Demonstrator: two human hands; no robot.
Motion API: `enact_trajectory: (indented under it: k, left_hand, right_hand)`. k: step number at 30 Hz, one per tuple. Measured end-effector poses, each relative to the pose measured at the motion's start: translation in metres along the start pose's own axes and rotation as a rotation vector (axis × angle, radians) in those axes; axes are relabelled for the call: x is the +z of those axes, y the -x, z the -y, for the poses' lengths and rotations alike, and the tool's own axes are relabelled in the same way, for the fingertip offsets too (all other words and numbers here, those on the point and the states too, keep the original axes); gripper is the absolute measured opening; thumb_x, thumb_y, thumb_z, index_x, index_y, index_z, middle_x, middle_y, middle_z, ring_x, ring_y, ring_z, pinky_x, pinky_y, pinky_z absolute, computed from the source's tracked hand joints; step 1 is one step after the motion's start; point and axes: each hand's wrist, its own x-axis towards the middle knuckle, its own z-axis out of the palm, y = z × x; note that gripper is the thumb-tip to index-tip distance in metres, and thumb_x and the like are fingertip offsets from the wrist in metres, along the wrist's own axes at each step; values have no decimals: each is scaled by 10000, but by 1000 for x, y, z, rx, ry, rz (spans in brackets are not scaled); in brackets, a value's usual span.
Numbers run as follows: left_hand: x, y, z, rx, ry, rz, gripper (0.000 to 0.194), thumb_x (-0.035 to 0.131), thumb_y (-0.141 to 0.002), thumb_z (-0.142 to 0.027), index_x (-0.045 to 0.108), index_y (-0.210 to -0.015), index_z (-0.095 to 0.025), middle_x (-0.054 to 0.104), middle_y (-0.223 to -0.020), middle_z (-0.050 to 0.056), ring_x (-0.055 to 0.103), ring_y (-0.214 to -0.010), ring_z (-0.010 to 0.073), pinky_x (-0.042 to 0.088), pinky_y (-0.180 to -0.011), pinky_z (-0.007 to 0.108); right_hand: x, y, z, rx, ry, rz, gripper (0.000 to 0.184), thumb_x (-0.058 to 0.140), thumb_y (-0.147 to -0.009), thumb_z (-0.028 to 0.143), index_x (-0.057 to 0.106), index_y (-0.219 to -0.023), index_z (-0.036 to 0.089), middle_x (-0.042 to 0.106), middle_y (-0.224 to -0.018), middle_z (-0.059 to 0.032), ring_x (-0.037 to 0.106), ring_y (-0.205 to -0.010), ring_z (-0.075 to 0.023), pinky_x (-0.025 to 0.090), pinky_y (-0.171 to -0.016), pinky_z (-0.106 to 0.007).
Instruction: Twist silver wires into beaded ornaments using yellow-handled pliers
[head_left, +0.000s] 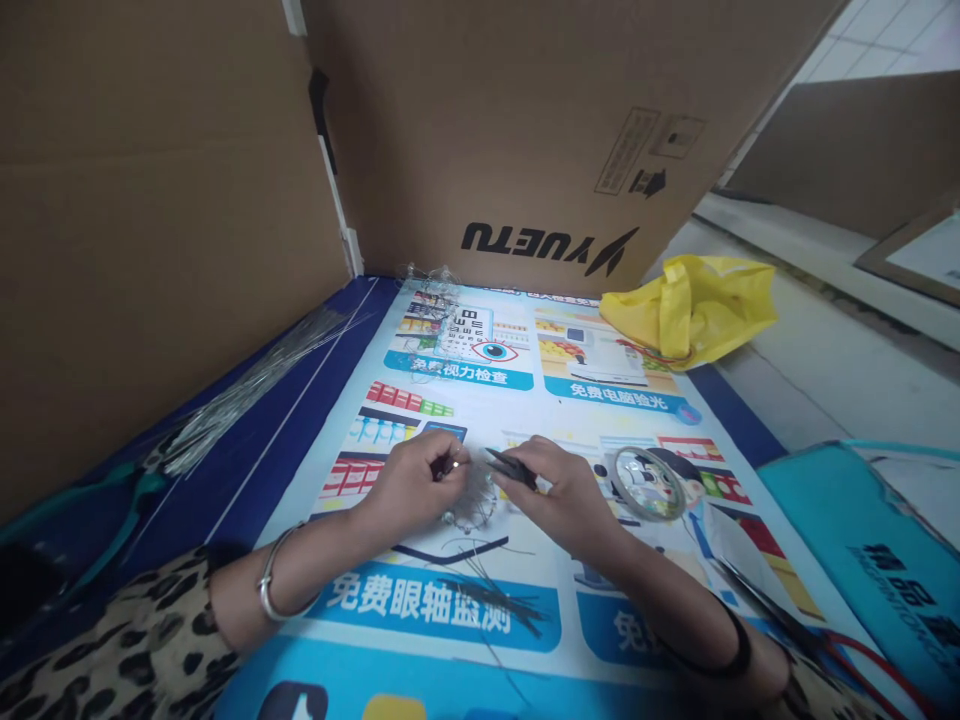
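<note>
Scissors (806,630) lie by the right forearm, near a teal bag (862,550) marked 精品. Loose wires (502,595) cross the poster (510,405) at 免费眼轴监测. Just beyond, the left hand (416,480) pinches a beaded wire (471,522) hanging between the hands; the right hand (566,490) grips a dark pointed tool (514,466). Tape (681,495) lies beside it. Farther: a wire bundle (262,375) left, 免费视力检查 on the poster, a yellow bag (705,305), then cardboard (487,120) printed YUETU, upside down.
</note>
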Motion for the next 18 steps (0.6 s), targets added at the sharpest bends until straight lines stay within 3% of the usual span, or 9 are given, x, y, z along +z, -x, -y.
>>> enact_trajectory:
  k: [7,12,18]
  left_hand:
    - [0,4,-3,52,-3,-77,86,512,-716,-109,535,-655,-164,511,-608,-28,456,-554,88,345,-514,197]
    - [-3,6,-6,127,-50,-99,98,513,-734,-108,510,-657,-168,515,-635,-14,478,-605,104,365,-554,216]
    - [-3,6,-6,155,-43,-115,117,504,-744,-116,484,-645,-174,513,-633,-11,475,-603,108,369,-561,224]
  right_hand:
    - [-1,5,-7,-57,-11,-47,96,570,-785,130,622,-747,202,653,-705,-5,536,-666,-136,393,-625,-265]
    - [-3,5,-4,-222,73,-122,170,530,-760,78,629,-816,205,683,-761,-3,555,-715,-143,390,-690,-299]
    - [-5,12,-5,-409,326,-153,216,492,-814,122,647,-910,238,702,-855,-7,561,-741,-151,353,-692,-333]
